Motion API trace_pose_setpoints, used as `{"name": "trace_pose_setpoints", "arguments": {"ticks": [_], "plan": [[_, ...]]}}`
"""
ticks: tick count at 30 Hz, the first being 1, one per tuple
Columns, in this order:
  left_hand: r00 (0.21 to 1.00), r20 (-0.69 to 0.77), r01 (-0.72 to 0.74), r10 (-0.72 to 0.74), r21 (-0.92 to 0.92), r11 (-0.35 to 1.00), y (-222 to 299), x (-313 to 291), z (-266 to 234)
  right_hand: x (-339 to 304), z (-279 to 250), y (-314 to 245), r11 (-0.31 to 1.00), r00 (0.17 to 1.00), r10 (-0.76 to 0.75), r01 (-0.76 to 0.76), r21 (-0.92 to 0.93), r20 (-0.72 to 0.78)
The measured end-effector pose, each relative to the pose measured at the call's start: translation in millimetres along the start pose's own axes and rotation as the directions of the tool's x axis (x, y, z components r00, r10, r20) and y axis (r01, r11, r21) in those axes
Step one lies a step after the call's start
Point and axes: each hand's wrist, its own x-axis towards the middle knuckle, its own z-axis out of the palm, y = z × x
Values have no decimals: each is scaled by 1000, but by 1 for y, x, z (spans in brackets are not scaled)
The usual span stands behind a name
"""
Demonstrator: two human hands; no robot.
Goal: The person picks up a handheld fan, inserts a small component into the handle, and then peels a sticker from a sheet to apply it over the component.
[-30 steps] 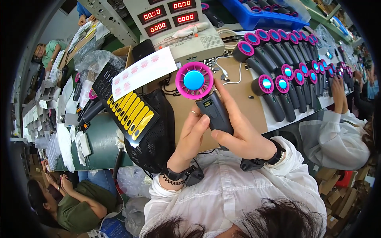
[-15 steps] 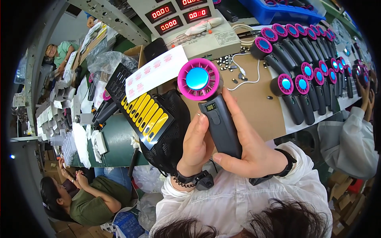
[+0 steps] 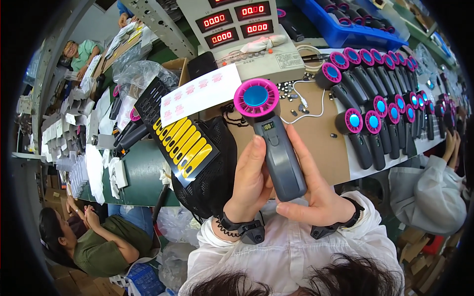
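Between my two hands is a handheld fan (image 3: 284,163) with a dark grey handle, a pink ring head and a blue disc in the middle. A small display glows near the top of the handle. My left hand (image 3: 251,172) grips the handle's left side, its thumb by the upper edge. My right hand (image 3: 312,182) is closed along the right side, fingers up the handle and thumb near its bottom end. Left of the fan lie a sheet of yellow stickers (image 3: 185,148) and a white paper with pink print (image 3: 197,96), beside a black mesh bag (image 3: 217,167).
Rows of similar pink-headed fans (image 3: 375,106) stand to the right. A tester with red digit displays (image 3: 247,34) is at the back, near a white cable (image 3: 308,106) and small black parts. A blue crate (image 3: 340,34) sits behind. Co-workers sit on both sides.
The fan has tilted so its head leans back and more of the handle's front faces me. My hands have moved with it, still holding it. The whole view has shifted slightly.
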Motion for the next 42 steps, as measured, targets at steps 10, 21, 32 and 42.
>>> {"name": "trace_pose_setpoints", "arguments": {"ticks": [10, 21, 32, 42], "plan": [[994, -103, -34, 28, -63, 997, 4, 5, 19, 2, 7, 0, 965, 982, 90, -45, 258, -165], [984, -156, -102, 84, -114, 988, -3, 8, 19, 4, 10, 19, 963, 964, 18, 55, 264, -264], [980, 91, -153, 179, -239, 959, -2, 6, 6, 5, 24, 21, 966, 962, -10, 79, 245, -273], [931, -13, -347, 364, -337, 875, 29, -20, -30, 5, 18, 33, 990, 984, -137, 135, -28, -117]]}}
